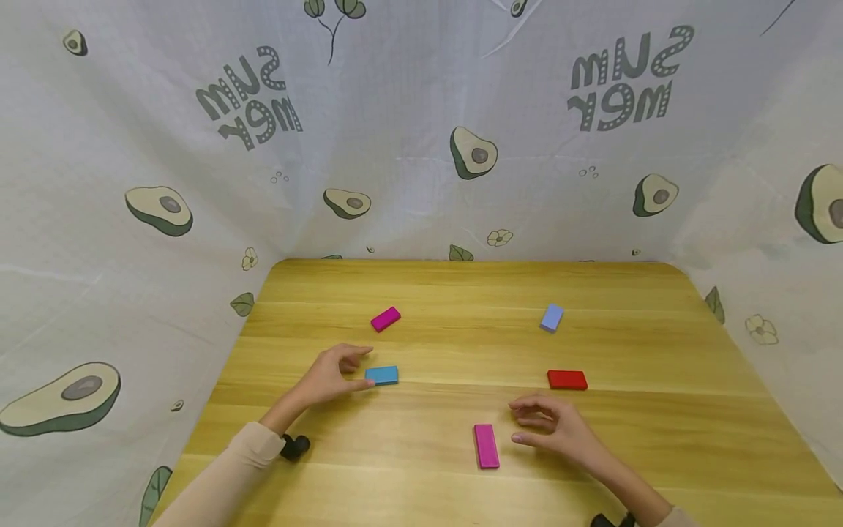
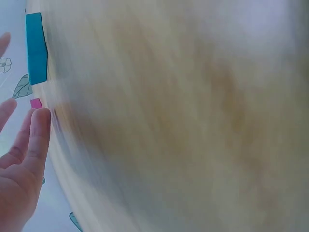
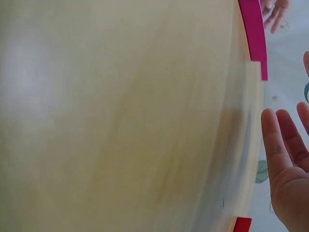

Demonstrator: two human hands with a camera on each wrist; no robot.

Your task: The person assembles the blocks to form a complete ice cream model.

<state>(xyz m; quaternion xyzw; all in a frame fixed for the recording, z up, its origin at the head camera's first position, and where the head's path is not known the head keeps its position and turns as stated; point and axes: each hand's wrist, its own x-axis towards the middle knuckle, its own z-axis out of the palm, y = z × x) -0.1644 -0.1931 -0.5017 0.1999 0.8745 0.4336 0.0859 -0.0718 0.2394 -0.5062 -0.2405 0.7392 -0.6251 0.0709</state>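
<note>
My left hand (image 1: pixel 331 378) reaches in beside a small blue rectangular block (image 1: pixel 386 376), its thumb tip at the block's near left edge in the head view. In the left wrist view the fingers (image 2: pixel 39 135) are extended, apart from the blue block (image 2: pixel 37 50). To the right, my right hand (image 1: pixel 552 426) hovers between a pink block (image 1: pixel 486 447) on its left and a red block (image 1: pixel 567 380) beyond it. Its fingers (image 3: pixel 273 140) are spread and hold nothing. A magenta block (image 1: pixel 386 319) and a periwinkle block (image 1: pixel 552 318) lie farther back.
All the blocks lie apart on a wood-grain table (image 1: pixel 448 285) with rounded far corners. A pale cloth (image 1: pixel 408 110) printed with avocados hangs behind the table and along both sides. Dark wrist devices (image 1: pixel 295 447) sit near both cuffs.
</note>
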